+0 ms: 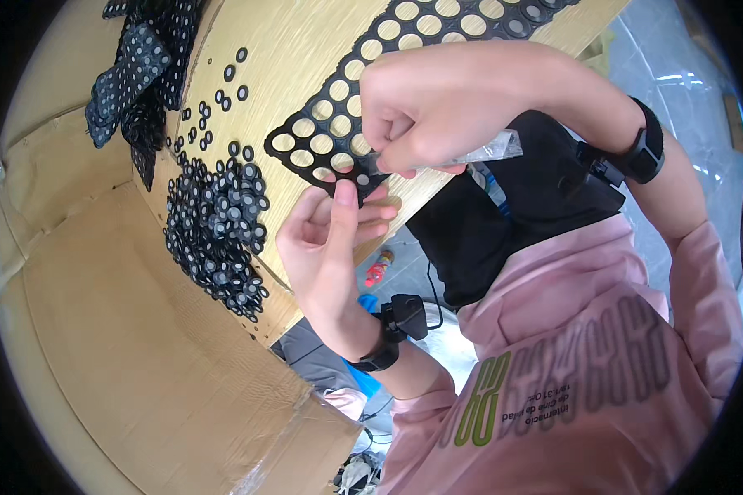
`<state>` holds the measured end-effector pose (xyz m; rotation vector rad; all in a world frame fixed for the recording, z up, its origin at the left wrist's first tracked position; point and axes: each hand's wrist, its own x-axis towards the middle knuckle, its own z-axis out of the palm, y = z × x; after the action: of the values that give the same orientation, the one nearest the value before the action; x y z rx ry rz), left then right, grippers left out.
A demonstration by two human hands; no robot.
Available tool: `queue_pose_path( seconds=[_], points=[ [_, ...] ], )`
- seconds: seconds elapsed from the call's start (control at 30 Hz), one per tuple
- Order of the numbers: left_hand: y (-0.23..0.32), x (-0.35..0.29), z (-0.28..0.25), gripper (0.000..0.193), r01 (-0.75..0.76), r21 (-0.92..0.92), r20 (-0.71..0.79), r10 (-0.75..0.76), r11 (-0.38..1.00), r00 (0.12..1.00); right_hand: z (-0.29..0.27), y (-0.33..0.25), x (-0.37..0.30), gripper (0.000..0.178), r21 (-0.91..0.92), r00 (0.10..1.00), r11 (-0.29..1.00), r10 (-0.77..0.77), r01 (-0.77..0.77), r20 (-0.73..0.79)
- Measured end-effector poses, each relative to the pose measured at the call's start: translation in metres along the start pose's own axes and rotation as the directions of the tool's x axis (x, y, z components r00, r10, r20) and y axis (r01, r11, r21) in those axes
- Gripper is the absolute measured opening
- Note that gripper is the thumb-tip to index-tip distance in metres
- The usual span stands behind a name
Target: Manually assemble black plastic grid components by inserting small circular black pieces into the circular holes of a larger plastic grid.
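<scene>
A black perforated sheet [312,108] with rows of round holes lies on the wooden table, its near corner sticking out past the edge. My left hand [326,247] pinches that corner, thumb on top and fingers below. A small black ring with a grey centre [363,179] sits in the sheet beside my thumb. Closed into a fist, my right hand [437,107] grips a thin tool with a clear, plastic-looking end [499,147] sticking out behind. Its narrow front end meets the sheet near my left thumb; the middle is hidden in my fingers.
Many loose black rings [215,219] are heaped at the table's left edge, some scattered farther off. More black perforated sheets [144,66] hang at the far left by brown cardboard [132,305]. A red bottle-like item [379,269] is below the table edge.
</scene>
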<state>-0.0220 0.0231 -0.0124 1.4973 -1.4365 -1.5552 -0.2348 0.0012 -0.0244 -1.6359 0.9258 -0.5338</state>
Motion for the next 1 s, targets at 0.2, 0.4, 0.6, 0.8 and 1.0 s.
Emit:
queue_pose_path(
  seconds=[0.2,0.4,0.6,0.8,1.0],
  points=[
    [-0.002,-0.002,0.004,0.021,-0.007,-0.110,0.035,0.011,0.994,0.999,-0.001,-0.002,-0.002,0.019,-0.030,0.999,0.999,-0.045,0.046,0.011],
    [-0.011,0.001,0.007,0.018,-0.050,-0.088,-0.074,0.044,0.995,0.996,0.001,0.002,0.001,0.020,-0.014,0.996,0.996,-0.088,0.088,0.024],
    [-0.014,-0.001,0.009,0.019,-0.111,-0.070,-0.100,0.103,0.991,0.990,0.003,0.000,0.000,0.025,-0.028,0.996,0.996,-0.088,0.088,0.004],
    [-0.016,-0.001,0.015,0.015,-0.173,-0.042,-0.150,0.165,0.984,0.975,0.008,0.001,0.000,0.027,-0.081,0.995,0.992,-0.098,0.095,-0.030],
    [-0.002,-0.006,0.025,0.012,-0.215,0.059,-0.136,0.221,0.975,0.966,0.016,0.007,0.002,0.025,-0.192,0.974,0.966,-0.196,0.171,-0.116]
  ],
)
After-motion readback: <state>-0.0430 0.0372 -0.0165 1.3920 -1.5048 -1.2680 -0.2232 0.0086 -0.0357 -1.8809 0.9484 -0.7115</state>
